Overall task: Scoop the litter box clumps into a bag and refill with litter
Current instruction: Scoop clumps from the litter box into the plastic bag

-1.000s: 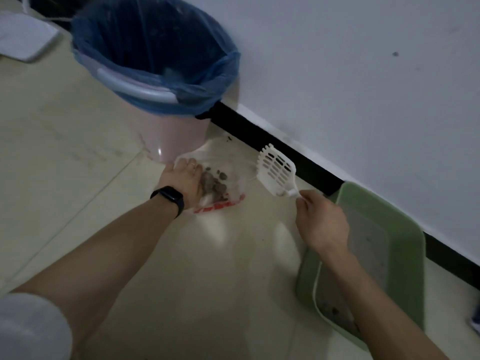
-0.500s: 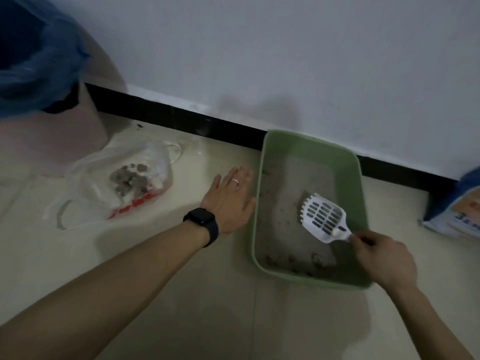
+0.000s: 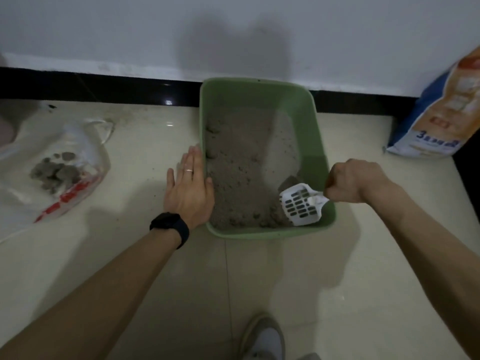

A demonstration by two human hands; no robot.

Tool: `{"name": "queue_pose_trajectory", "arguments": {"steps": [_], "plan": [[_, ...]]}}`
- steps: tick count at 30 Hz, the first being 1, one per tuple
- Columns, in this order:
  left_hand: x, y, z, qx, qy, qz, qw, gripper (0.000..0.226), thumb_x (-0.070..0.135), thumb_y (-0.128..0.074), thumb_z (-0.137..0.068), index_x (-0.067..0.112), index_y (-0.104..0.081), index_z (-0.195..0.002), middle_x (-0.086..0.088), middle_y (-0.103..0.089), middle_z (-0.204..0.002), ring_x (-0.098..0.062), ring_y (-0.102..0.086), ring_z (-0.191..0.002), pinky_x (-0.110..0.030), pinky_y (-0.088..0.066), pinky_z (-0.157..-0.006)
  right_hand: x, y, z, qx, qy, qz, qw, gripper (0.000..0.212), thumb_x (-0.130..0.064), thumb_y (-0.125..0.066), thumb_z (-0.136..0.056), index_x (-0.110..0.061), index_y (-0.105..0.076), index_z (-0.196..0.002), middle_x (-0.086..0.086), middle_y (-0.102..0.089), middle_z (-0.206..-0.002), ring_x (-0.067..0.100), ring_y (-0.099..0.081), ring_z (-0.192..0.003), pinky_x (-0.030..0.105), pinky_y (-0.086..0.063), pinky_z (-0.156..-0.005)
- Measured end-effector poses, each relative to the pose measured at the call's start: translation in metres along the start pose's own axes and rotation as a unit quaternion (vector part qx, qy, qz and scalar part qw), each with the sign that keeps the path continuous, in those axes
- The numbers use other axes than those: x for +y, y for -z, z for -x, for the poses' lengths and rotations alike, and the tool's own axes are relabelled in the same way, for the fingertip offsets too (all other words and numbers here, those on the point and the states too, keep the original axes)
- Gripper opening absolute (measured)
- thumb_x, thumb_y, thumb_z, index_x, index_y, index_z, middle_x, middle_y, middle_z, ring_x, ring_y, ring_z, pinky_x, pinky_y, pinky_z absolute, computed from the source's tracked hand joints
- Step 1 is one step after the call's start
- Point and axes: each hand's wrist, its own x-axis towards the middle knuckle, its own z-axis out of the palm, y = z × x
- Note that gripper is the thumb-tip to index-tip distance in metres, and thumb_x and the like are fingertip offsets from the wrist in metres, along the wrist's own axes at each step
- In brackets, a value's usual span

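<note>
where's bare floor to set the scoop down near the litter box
Bare tile lies between the plastic bag and the left hand, and between the litter box and the litter sack. Crowded along the box's left rim, where that hand rests.

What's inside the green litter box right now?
Grey litter heaped left, a bare patch right, the white scoop beside a dark clump. Anything buried under the litter is hidden.

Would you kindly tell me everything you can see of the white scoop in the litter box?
The scoop is white and looks like plastic, with a wide blade pierced by rows of oblong slots and a short handle. The right hand grips that handle. The blade sits tilted in the near right corner of the green litter box, its edge against the grey litter, beside a dark clump.
</note>
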Motion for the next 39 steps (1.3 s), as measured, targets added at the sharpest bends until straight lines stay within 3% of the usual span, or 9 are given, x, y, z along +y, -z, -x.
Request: {"name": "queue_pose_trajectory", "arguments": {"steps": [4,6,10,15,19,24,31,35,39], "plan": [[-0.002,-0.002,-0.003,0.008,-0.008,0.001,1.000,0.068,0.028,-0.035,-0.102,0.013,0.003,-0.156,-0.005,-0.008,-0.164,-0.021,-0.012,-0.150,-0.051,-0.011,-0.119,0.005,-0.008,-0.012,-0.039,0.011,-0.058,0.998,0.034,-0.048,-0.061,-0.068,-0.024,-0.070,-0.090,-0.001,-0.065,-0.070,0.021,-0.063,-0.073,0.026,-0.045,-0.060],[-0.003,-0.002,-0.004,0.005,-0.011,0.000,1.000,0.068,0.029,-0.034,-0.102,0.013,0.002,-0.156,-0.006,-0.009,-0.164,-0.022,-0.014,-0.149,-0.052,-0.012,-0.120,0.000,-0.012,-0.016,-0.070,0.011,-0.116,0.991,0.028,-0.046,-0.065,-0.067,-0.024,-0.074,-0.082,-0.005,-0.070,-0.063,0.015,-0.068,-0.067,0.027,-0.054,-0.068],[-0.002,-0.002,-0.003,0.004,-0.005,0.006,1.000,0.065,0.032,-0.029,-0.103,0.015,0.003,-0.156,-0.004,-0.008,-0.164,-0.021,-0.013,-0.149,-0.050,-0.009,-0.120,-0.039,-0.029,-0.017,-0.110,0.051,-0.197,0.973,0.026,-0.042,-0.065,-0.078,-0.018,-0.076,-0.074,-0.006,-0.070,-0.056,0.009,-0.069,-0.057,0.025,-0.055,-0.070],[0.001,-0.001,-0.001,0.004,0.004,0.013,1.000,0.064,0.037,-0.025,-0.104,0.017,0.004,-0.156,-0.003,-0.007,-0.164,-0.019,-0.011,-0.150,-0.048,-0.007,-0.121,-0.092,-0.053,-0.018,-0.071,0.106,-0.259,0.958,0.024,-0.036,-0.063,-0.086,-0.013,-0.070,-0.082,0.005,-0.066,-0.078,0.022,-0.065,-0.073,0.027,-0.047,-0.062],[0.002,-0.001,0.000,0.007,0.000,0.017,1.000,0.064,0.039,-0.022,-0.103,0.017,0.005,-0.156,-0.002,-0.006,-0.164,-0.017,-0.010,-0.150,-0.048,-0.006,-0.121,-0.094,-0.077,-0.011,-0.087,0.098,-0.375,0.918,0.020,-0.029,-0.057,-0.092,-0.026,-0.076,-0.095,-0.002,-0.069,-0.092,0.019,-0.065,-0.087,0.024,-0.045,-0.073],[0.001,-0.001,-0.001,0.005,0.000,0.020,1.000,0.063,0.039,-0.022,-0.103,0.018,0.005,-0.157,0.000,-0.006,-0.164,-0.016,-0.009,-0.150,-0.049,-0.005,-0.121,-0.100,-0.073,-0.030,-0.043,0.089,-0.373,0.922,0.028,-0.033,-0.051,-0.094,-0.029,-0.072,-0.112,-0.001,-0.069,-0.115,0.019,-0.061,-0.099,0.027,-0.043,-0.078],[0.003,0.002,0.001,0.009,0.010,0.002,1.000,0.063,0.038,-0.022,-0.104,0.019,0.008,-0.156,0.001,-0.005,-0.164,-0.014,-0.008,-0.150,-0.048,-0.004,-0.121,-0.118,-0.064,-0.045,0.029,0.047,-0.403,0.913,0.023,-0.032,-0.040,-0.098,-0.029,-0.063,-0.104,0.004,-0.067,-0.104,0.026,-0.061,-0.092,0.037,-0.050,-0.081],[0.006,0.005,0.001,-0.002,0.012,-0.010,1.000,0.063,0.038,-0.020,-0.103,0.018,0.010,-0.156,0.002,-0.001,-0.165,-0.014,-0.004,-0.150,-0.047,-0.001,-0.121,-0.123,-0.071,-0.042,0.019,0.031,-0.487,0.872,0.020,-0.034,-0.044,-0.099,-0.028,-0.063,-0.098,0.000,-0.065,-0.096,0.023,-0.060,-0.088,0.038,-0.047,-0.077],[0.007,0.007,0.001,0.001,-0.002,-0.055,0.998,0.064,0.041,-0.016,-0.103,0.019,0.014,-0.155,0.005,0.013,-0.163,-0.012,0.011,-0.150,-0.045,0.008,-0.120,-0.127,-0.078,-0.032,0.027,0.019,-0.602,0.798,0.021,-0.032,-0.047,-0.101,-0.022,-0.064,-0.091,0.001,-0.063,-0.086,0.018,-0.057,-0.080,0.034,-0.042,-0.069]]}}
